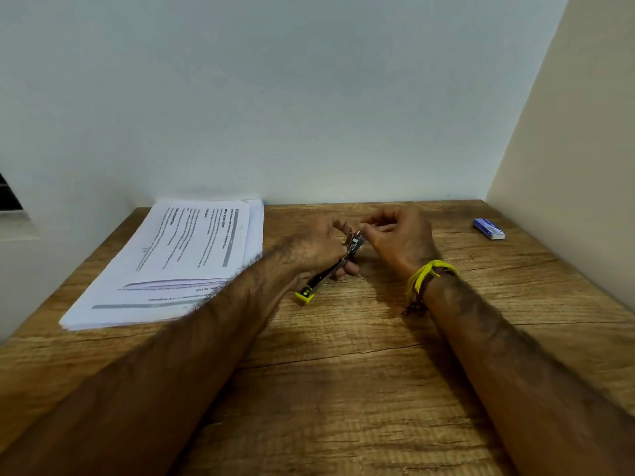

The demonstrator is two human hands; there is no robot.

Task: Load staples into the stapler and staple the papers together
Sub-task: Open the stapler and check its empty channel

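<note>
stapler [330,269] in the curled left hand [316,245], right hand [395,242] pinching staples [359,238] at its open tray

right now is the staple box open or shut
Shut, as far as the view shows. The small blue staple box lies flat on the far right of the wooden table, apart from both hands, with no flap or tray showing.

Printed papers [178,255] carry text (upside down, too blurred to read).
</note>
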